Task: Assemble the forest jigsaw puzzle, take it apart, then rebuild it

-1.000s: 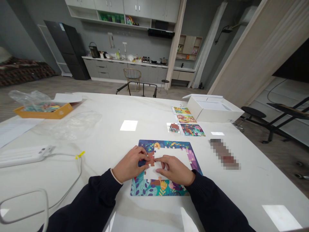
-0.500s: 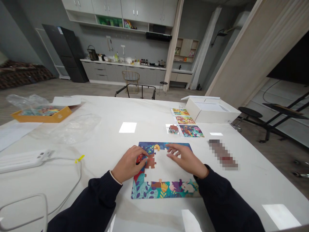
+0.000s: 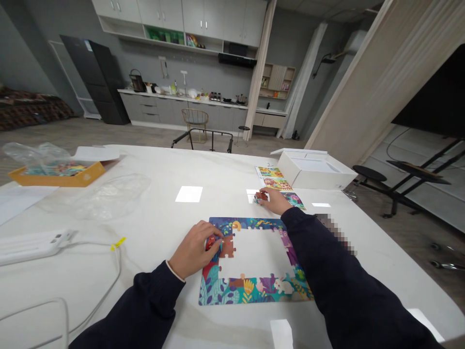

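Note:
A colourful jigsaw puzzle [image 3: 254, 293] lies in front of me, its printed border around a blank white middle. A brown piece [image 3: 228, 247] is joined to the border's left inner side. My left hand [image 3: 194, 248] rests over that left side, touching the puzzle, with thumb and bent index finger apart and picture showing between them. My right hand [image 3: 275, 201] reaches beyond the puzzle's far edge. Its thumb and fingers are around a small stack of puzzle pieces [image 3: 260, 197], a brown one on top. Whether it grips one piece or several is hidden.
Picture sheets [image 3: 278, 183] lie beside an open white box [image 3: 308, 172]. At left are a yellow tray [image 3: 87, 176] of pieces, clear plastic [image 3: 116, 194], a white power strip [image 3: 36, 245] and its cable [image 3: 118, 271]. A blurred-out object [image 3: 337, 233] lies near my right arm.
My right hand has moved from above the puzzle's blank middle, forward to the stack of pieces, and closed around it. My left hand stays at the puzzle's left side.

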Demonstrator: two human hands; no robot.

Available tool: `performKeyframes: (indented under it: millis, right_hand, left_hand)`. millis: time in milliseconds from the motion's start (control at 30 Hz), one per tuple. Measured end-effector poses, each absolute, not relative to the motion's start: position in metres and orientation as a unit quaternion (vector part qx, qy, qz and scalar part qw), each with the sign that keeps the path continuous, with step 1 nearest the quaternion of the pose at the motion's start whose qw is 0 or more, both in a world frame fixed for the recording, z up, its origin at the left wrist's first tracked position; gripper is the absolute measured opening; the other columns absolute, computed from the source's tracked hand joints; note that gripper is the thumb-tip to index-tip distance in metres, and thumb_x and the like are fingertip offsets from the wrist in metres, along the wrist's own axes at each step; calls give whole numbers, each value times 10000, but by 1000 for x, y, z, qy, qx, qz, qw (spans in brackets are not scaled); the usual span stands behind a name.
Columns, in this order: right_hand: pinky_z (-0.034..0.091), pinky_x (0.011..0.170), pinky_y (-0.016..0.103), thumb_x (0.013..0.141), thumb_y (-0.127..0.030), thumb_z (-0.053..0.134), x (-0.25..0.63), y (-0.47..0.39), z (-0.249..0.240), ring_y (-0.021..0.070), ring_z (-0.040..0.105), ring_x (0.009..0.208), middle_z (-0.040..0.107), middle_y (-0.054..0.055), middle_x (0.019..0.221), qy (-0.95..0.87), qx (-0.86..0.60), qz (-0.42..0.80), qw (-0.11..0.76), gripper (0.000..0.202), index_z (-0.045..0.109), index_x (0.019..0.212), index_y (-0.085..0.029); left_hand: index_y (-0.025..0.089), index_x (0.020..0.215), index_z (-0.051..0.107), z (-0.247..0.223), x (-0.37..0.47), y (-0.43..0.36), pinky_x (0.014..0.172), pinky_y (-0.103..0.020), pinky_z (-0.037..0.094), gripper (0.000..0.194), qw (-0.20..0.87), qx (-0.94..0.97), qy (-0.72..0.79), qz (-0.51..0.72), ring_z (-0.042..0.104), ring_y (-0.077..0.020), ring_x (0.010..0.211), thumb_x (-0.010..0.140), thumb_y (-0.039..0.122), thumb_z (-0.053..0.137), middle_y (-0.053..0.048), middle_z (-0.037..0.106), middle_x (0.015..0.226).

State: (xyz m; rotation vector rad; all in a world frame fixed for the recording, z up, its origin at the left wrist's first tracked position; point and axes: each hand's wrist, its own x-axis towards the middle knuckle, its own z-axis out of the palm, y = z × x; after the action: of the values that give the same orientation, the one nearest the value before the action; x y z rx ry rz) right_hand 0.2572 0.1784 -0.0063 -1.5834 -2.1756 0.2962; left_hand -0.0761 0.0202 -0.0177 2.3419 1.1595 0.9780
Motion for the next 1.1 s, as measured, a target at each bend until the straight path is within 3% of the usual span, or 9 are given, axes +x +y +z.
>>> performKeyframes:
  millis: [300,533,733,833,967,1100]
  right_hand:
    - [503,854,367,684,-159,816,262,187,-13,258,677,909,750,67,933,-783,-575,92,221,289,687,941,-190]
    - [516,857,407,619,-193,853,261,181,-5,269,657,939,708,81,994,-781,-556,97,268,424,612,968,-198]
    - [528,936,416,750,-218,769,236,121,27,248,651,1040,670,78,1139,-809,-483,122,312,435,564,1134,-215]
    - [534,968,408,812,-180,740,212,64,37,240,642,1096,654,76,1212,-837,-401,187,322,486,539,1250,-245]
    - [539,973,409,820,-135,736,186,10,34,247,638,1107,651,77,1207,-844,-353,233,329,529,528,1290,-261]
    - [538,994,408,807,-89,728,176,1,22,248,624,1145,644,83,1234,-848,-309,264,340,555,533,1296,-264]
  left_hand:
    - [219,1003,685,-18,-76,20,914,-421,491,106,169,827,413,342,588,-247,983,954,191,596,-61,681,979]
    - [215,992,688,-18,-76,21,903,-423,497,111,170,827,408,347,586,-247,970,944,176,597,-66,685,965]
    - [205,1051,676,-18,-75,19,922,-423,501,131,195,809,409,376,615,-246,989,954,199,588,-78,686,1003]
    - [209,1107,648,-15,-68,14,907,-397,510,161,270,764,432,396,656,-230,958,953,251,623,-61,695,982]
    - [211,1198,566,-14,-54,8,765,-334,547,334,490,645,413,416,707,-195,814,959,422,664,-36,722,938]
    - [189,1118,548,-19,-47,10,644,-283,538,461,618,550,371,423,679,-153,646,860,492,781,-14,723,826]
